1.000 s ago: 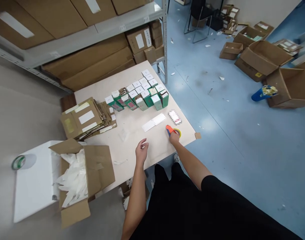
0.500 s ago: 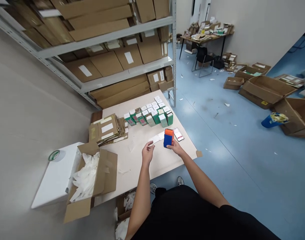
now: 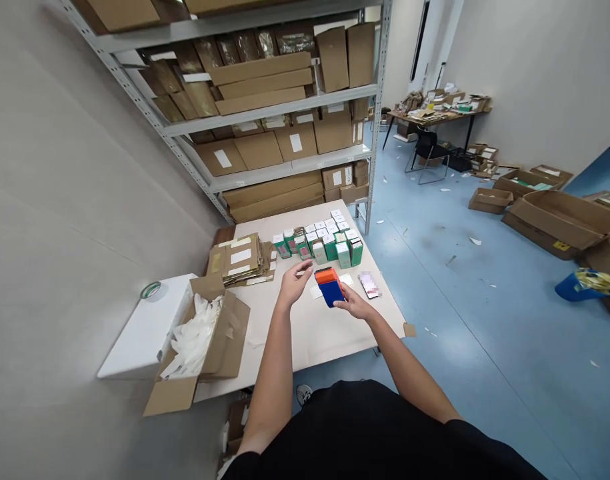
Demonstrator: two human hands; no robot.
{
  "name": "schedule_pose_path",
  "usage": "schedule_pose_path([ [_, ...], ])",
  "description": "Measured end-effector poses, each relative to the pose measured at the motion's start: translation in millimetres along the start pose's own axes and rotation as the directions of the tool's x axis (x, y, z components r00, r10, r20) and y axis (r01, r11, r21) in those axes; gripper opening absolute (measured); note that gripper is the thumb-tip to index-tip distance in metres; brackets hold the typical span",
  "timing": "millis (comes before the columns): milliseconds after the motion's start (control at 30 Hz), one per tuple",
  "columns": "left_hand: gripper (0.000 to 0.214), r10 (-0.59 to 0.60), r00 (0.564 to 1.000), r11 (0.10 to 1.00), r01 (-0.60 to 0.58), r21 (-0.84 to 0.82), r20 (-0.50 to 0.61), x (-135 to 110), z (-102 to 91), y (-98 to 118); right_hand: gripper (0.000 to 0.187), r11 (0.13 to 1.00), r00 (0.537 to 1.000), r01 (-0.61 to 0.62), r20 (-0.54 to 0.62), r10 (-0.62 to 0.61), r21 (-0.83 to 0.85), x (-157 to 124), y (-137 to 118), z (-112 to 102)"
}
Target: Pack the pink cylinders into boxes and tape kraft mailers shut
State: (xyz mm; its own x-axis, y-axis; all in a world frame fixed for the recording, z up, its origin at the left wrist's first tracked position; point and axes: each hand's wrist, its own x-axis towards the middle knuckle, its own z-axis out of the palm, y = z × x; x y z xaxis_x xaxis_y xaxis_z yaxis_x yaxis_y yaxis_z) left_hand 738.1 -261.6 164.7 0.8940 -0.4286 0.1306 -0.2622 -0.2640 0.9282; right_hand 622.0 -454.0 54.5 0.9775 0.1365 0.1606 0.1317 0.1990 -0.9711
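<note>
1. Tape dispenser (image 3: pixel 329 288): handheld, bright orange at the top and along the right side, flat deep-blue face below; dark strip along the orange edge.
2. Location: raised above the table (image 3: pixel 325 339), in the right hand (image 3: pixel 352 301), before the green-and-white boxes (image 3: pixel 329 243).
3. Right hand: thumb pressed on the blue face near its lower corner; remaining fingers largely hidden behind the body.
4. Left hand (image 3: pixel 295 283): fingers loosely curved and close together, just beside the orange end, apparently not touching.
5. Obscured: dispenser's far side; part of the white paper slips (image 3: pixel 345 279) behind it. A pixelated item (image 3: pixel 369 285) at right is unreadable; box labels too small to read.
6. Orientation: orange end points away from the body, slightly left; blue face toward the camera. Long axis runs lower right to upper left, slightly tilted.
</note>
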Motion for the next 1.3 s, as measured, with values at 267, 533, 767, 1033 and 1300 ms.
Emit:
schedule_pose_path([
  [267, 0.045, -0.01, 0.859, 1.0, 0.005, 0.012, 0.511, 29, -26.5, 23, 0.077, 0.995, 0.998, 0.012, 0.065, -0.005, -0.103, -4, -22, 11],
  [533, 0.041, 0.09, 0.957, 0.994, -0.105, 0.041, 0.274, 22, -32.2, 5, 0.057, 0.974, 0.989, -0.045, -0.149, 0.011, -0.22, 5, -21, 38],
  [767, 0.035, 0.189, 0.982, 0.981, -0.188, 0.046, -0.019, 22, -77.0, 6, 0.051, 0.969, 0.981, -0.072, -0.19, 0.026, -0.238, 24, -10, 71],
  [1033, 0.028, 0.451, 0.892, 0.863, -0.444, 0.241, 0.028, -4, -138.6, 21, 0.048, 0.98, 0.949, -0.074, -0.316, 0.012, -0.184, 60, 23, 118],
  [1300, 0.076, 0.42, 0.806, 0.904, -0.327, 0.276, -0.418, -66, -226.4, 1, 0.047, 0.968, 0.963, -0.082, -0.269, 0.015, -0.238, 131, 29, 176],
])
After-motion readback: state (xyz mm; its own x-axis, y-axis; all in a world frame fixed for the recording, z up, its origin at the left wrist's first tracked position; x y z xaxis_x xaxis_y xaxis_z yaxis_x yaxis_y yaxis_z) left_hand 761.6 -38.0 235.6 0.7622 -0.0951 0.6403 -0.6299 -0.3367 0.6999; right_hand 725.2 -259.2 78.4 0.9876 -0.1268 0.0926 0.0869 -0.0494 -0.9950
